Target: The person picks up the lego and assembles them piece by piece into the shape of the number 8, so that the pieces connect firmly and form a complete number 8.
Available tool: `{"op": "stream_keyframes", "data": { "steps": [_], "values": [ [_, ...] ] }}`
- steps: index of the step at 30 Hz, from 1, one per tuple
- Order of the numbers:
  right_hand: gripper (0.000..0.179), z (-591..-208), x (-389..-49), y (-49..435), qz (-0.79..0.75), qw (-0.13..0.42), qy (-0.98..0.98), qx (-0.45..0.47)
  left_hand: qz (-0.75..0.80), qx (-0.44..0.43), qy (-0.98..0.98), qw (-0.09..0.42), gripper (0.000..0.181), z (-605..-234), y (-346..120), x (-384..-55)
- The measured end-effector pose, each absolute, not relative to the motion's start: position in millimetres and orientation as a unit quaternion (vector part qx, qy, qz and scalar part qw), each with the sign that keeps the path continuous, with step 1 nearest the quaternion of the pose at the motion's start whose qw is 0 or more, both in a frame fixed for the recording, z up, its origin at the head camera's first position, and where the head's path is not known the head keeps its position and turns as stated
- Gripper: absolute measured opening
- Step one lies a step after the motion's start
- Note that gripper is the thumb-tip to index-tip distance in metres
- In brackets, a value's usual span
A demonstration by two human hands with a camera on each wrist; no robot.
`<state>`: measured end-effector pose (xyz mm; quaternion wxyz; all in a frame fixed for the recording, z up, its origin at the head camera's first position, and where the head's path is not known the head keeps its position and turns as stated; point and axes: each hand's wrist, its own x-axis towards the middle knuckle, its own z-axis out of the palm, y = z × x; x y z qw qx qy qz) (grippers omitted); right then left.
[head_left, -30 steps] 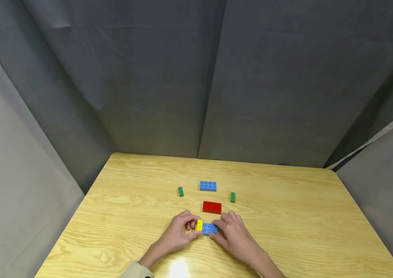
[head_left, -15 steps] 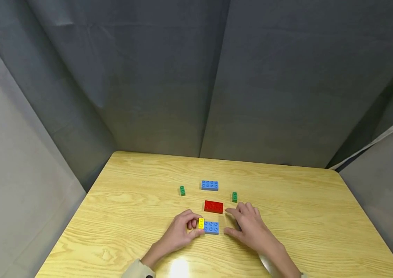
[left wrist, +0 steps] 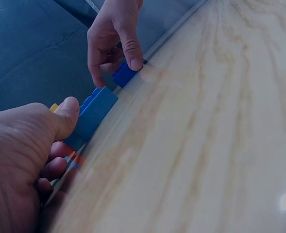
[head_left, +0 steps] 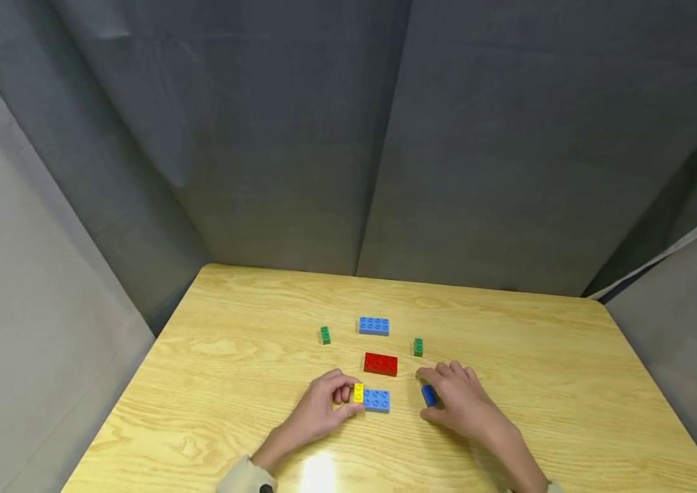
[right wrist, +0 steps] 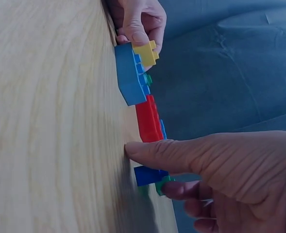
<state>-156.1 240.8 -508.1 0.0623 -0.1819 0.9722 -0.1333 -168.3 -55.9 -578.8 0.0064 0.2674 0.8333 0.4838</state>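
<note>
My left hand (head_left: 322, 409) pinches the left end of a light blue toy building brick (head_left: 376, 400) between thumb and fingers. A small yellow brick (head_left: 358, 392) sits on top of that end, and in the right wrist view the thumb touches the yellow brick (right wrist: 144, 53). To the right, my right hand (head_left: 462, 402) is low over the table, thumb and index finger spread either side of a small dark blue brick (head_left: 428, 395). Part of this brick is hidden under the hand; a gap shows between the brick and the thumb in the head view.
Behind the hands lies a red brick (head_left: 381, 364), with another light blue brick (head_left: 374, 326) farther back. One small green brick (head_left: 325, 335) is on the left and a second green brick (head_left: 418, 347) on the right. Grey curtains (head_left: 287, 150) surround the wooden table (head_left: 231, 356).
My right hand has let go of the light blue brick's right end and moved right to the dark blue brick. The left hand keeps its pinch in about the same place.
</note>
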Motion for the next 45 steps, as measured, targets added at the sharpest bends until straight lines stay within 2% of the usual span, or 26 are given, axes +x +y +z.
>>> {"op": "stream_keyframes", "data": {
  "steps": [11, 22, 38, 45],
  "values": [
    [0.032, -507.6, -155.6, 241.8, -0.171, 0.082, 0.965, -0.182, 0.482, 0.263, 0.836, 0.012, 0.036, -575.1, -55.4, -165.6],
    [0.035, -510.8, -158.3, 236.4, -0.204, 0.066, 0.954, -0.209, 0.483, 0.265, 0.835, 0.005, 0.036, -575.1, -56.0, -167.2],
    [0.030, -513.2, -162.3, 240.2, -0.202, 0.059, 0.955, -0.208, 0.480, 0.269, 0.835, -0.001, 0.037, -574.5, -54.6, -169.8],
    [0.030, -514.2, -159.6, 236.6, -0.212, 0.038, 0.949, -0.232, 0.475, 0.270, 0.837, -0.006, 0.038, -577.4, -54.8, -169.9]
  ]
}}
